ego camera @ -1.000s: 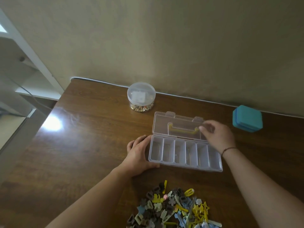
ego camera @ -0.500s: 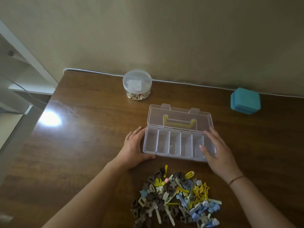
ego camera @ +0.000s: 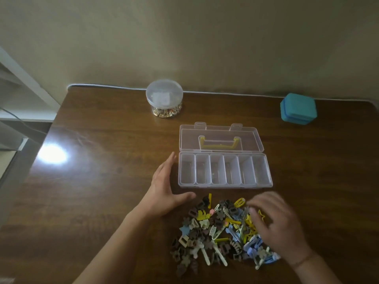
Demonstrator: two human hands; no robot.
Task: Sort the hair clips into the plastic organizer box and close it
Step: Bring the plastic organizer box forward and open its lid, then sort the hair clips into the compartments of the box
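Observation:
A clear plastic organizer box point(ego camera: 225, 185) lies open on the wooden table point(ego camera: 106, 160), its several compartments empty and its lid point(ego camera: 220, 140) with a yellow handle folded back flat. In front of it sits a heap of hair clips point(ego camera: 219, 230) in brown, yellow, blue and cream. My left hand point(ego camera: 164, 187) rests flat on the table just left of the box, fingers straight, apart from the box. My right hand point(ego camera: 274, 220) hovers over the right side of the heap, blurred, fingers spread downward onto the clips, hiding some of them.
A round clear jar point(ego camera: 164, 98) with small gold items stands at the back by the wall. A teal lidded box point(ego camera: 298, 108) sits at the back right. A white cable point(ego camera: 225, 93) runs along the table's rear edge. The table's left edge drops off beside a white shelf.
My right hand left the lid, passed the box's right end, and came down over the clip heap. My left hand let go of the box's left end and now lies beside it.

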